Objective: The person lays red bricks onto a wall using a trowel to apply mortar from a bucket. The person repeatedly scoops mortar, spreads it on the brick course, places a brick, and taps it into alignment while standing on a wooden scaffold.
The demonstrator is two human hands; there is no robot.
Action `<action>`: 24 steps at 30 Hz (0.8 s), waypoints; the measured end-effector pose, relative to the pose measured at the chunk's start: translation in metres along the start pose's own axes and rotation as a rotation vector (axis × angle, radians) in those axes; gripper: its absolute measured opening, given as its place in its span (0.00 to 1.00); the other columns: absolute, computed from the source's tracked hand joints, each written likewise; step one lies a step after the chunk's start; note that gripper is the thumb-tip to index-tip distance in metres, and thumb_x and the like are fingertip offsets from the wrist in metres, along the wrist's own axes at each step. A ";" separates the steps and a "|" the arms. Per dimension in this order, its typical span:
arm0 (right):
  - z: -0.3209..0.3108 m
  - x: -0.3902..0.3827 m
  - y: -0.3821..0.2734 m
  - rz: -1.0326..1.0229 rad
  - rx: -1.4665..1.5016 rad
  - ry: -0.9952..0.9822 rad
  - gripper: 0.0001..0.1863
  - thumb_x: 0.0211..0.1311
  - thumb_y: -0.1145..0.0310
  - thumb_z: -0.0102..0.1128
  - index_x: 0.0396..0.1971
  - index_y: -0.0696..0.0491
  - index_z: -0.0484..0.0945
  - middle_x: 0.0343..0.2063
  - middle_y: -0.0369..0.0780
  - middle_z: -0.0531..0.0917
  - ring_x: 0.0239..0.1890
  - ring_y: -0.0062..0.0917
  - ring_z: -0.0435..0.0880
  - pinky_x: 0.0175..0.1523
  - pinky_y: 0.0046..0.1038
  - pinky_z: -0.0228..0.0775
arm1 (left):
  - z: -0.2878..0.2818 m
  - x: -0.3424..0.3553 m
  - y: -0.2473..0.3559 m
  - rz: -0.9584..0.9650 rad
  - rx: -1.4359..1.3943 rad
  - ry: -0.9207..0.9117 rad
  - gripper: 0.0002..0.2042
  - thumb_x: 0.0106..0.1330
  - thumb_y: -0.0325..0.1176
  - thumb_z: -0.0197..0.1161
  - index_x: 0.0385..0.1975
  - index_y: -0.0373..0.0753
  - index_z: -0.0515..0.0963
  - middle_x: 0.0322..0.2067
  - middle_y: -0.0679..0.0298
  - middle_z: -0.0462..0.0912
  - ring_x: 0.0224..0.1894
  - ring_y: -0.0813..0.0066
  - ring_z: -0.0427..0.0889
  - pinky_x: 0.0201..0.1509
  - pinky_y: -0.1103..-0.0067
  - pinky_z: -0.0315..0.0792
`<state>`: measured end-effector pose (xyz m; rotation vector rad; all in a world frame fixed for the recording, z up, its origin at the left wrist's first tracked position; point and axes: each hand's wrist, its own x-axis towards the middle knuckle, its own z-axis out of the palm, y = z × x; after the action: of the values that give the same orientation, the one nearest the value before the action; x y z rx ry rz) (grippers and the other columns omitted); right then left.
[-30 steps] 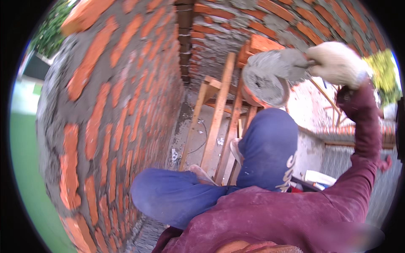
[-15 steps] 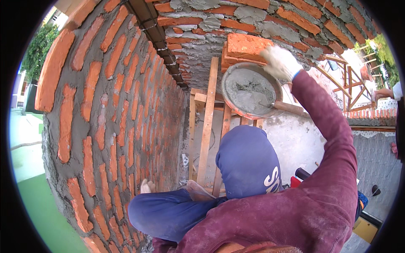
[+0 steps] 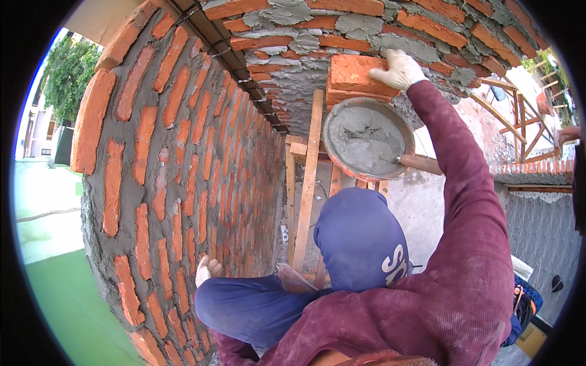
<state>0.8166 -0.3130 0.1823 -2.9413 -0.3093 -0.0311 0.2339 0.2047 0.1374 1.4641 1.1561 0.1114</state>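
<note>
My right hand [image 3: 400,70], in a pale work glove, is at the right end of the top orange brick [image 3: 357,72]. Its thumb lies against the near side and its fingers reach over the far edge. That brick rests on another brick [image 3: 360,94]. Just below stands a round tub of wet grey mortar [image 3: 361,131]. A trowel [image 3: 421,163] lies over its right rim, wooden handle outward, its blade partly in the mortar. My left hand [image 3: 209,268] shows beside my bent knee, close to the left wall. Its fingers are apart, with nothing visible in them; the knee hides its forearm.
A brick wall [image 3: 177,152] with grey joints rises along my left. Another rough, mortar-smeared wall [image 3: 360,27] crosses ahead. Wooden planks [image 3: 308,183] stand below the tub. At the right are a timber frame [image 3: 519,119] and another person's hand [image 3: 569,135].
My right hand has shifted from the brick's near right corner to gripping its right end. My left hand has risen slightly beside the knee. The whole view has shifted a little.
</note>
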 end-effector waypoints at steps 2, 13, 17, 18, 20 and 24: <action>0.003 -0.016 0.023 0.265 0.149 -0.031 0.44 0.63 0.36 0.63 0.59 0.66 0.79 0.56 0.63 0.83 0.65 0.52 0.82 0.67 0.44 0.76 | -0.007 -0.014 -0.005 -0.082 -0.050 0.028 0.34 0.82 0.58 0.52 0.75 0.36 0.69 0.63 0.48 0.81 0.64 0.57 0.82 0.73 0.63 0.72; 0.041 -0.032 -0.001 0.519 1.197 0.164 0.34 0.58 0.57 0.82 0.55 0.70 0.82 0.50 0.53 0.88 0.57 0.39 0.86 0.58 0.43 0.79 | -0.026 0.018 0.032 0.312 0.140 -0.126 0.33 0.84 0.55 0.50 0.74 0.31 0.69 0.60 0.47 0.83 0.60 0.56 0.85 0.70 0.63 0.74; 0.036 -0.017 0.001 0.463 1.169 0.394 0.44 0.54 0.59 0.85 0.66 0.67 0.73 0.57 0.55 0.83 0.59 0.38 0.85 0.56 0.38 0.82 | 0.003 0.017 0.092 0.584 0.219 -0.205 0.32 0.84 0.53 0.50 0.73 0.29 0.69 0.60 0.47 0.83 0.59 0.58 0.85 0.69 0.64 0.75; 0.037 -0.006 0.006 0.444 1.139 0.491 0.48 0.54 0.58 0.86 0.69 0.65 0.70 0.59 0.54 0.82 0.60 0.39 0.84 0.57 0.37 0.82 | 0.016 0.015 0.109 0.634 0.188 -0.234 0.30 0.83 0.49 0.54 0.73 0.30 0.70 0.59 0.48 0.83 0.60 0.59 0.84 0.69 0.65 0.74; 0.025 -0.013 -0.033 0.401 1.220 0.380 0.53 0.47 0.60 0.87 0.72 0.64 0.68 0.67 0.57 0.76 0.67 0.42 0.79 0.70 0.40 0.73 | 0.024 0.004 0.148 0.660 0.235 -0.242 0.28 0.81 0.43 0.58 0.73 0.30 0.70 0.61 0.49 0.83 0.61 0.61 0.83 0.70 0.65 0.73; -0.030 -0.010 -0.053 0.022 0.734 0.447 0.58 0.39 0.59 0.86 0.75 0.59 0.67 0.67 0.53 0.79 0.67 0.43 0.80 0.72 0.40 0.72 | 0.080 0.003 0.215 0.773 0.234 -0.456 0.30 0.77 0.39 0.62 0.75 0.34 0.69 0.65 0.52 0.81 0.67 0.62 0.79 0.75 0.66 0.69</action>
<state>0.7960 -0.2693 0.2214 -2.1341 -0.1673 -0.4582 0.4102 0.1941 0.2839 1.9554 0.2004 0.1650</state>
